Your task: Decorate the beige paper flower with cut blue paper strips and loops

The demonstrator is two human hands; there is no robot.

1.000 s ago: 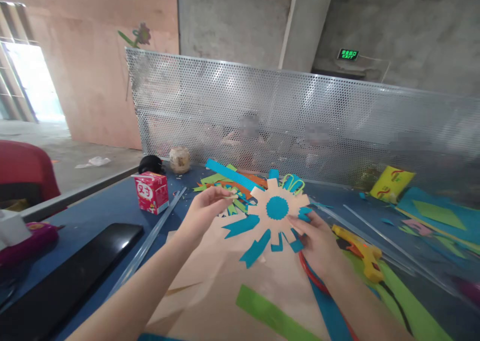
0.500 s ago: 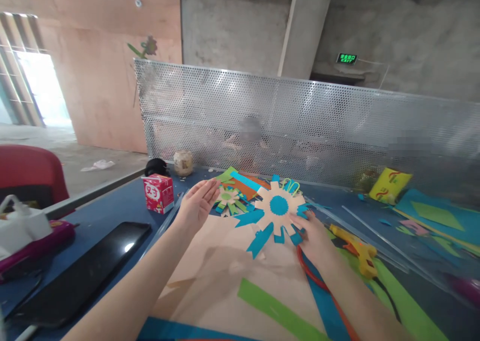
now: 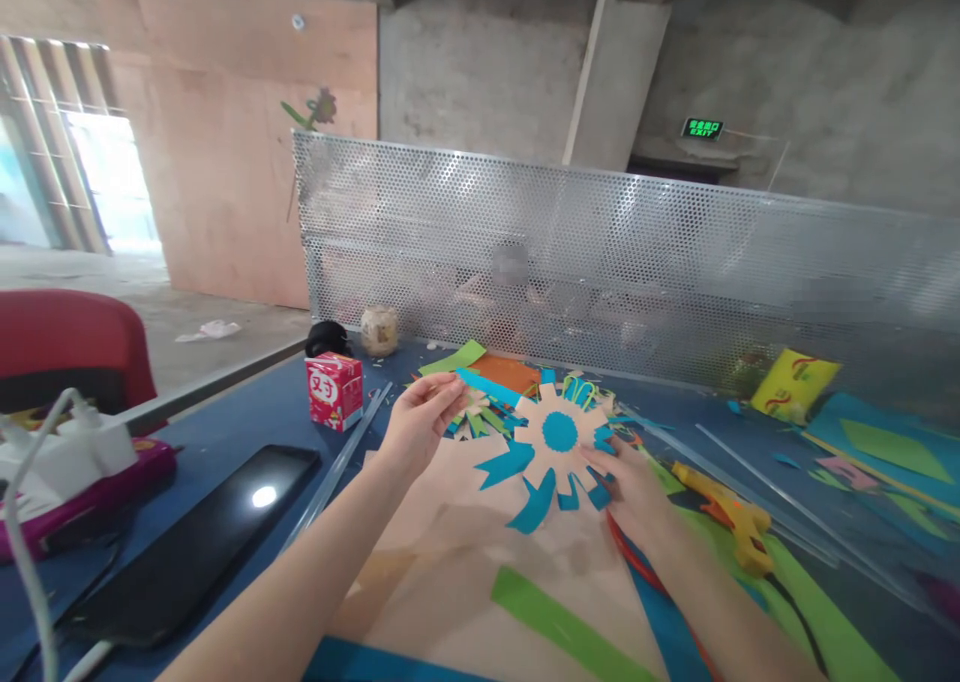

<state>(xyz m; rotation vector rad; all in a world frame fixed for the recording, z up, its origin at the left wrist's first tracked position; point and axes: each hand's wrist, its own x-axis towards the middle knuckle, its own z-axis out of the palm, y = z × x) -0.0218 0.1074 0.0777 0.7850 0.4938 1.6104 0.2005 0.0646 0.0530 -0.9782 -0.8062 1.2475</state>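
Observation:
A tan paper flower with a blue centre and blue petals (image 3: 559, 432) lies on tan paper sheets (image 3: 450, 562) on the blue table. My right hand (image 3: 626, 477) rests on the flower's right edge with its fingers stretched flat on the blue petals. My left hand (image 3: 421, 420) reaches in from the left, and its thumb and fingertips are pinched together on the edge of a small tan and green paper flower (image 3: 478, 405) just left of the big one. Coloured paper scraps (image 3: 480, 362) lie behind both flowers.
A yellow glue gun (image 3: 724, 512) lies right of my right hand. A red and white carton (image 3: 334, 390), a clear rod (image 3: 337, 462), a black phone (image 3: 202, 542) and a white power strip (image 3: 67, 457) are on the left. A perforated metal screen (image 3: 637, 262) stands behind, with a person beyond it.
My left hand opened and lifted away half a second ago, then came back down onto the small paper flower. The big flower went from held up to lying on the table.

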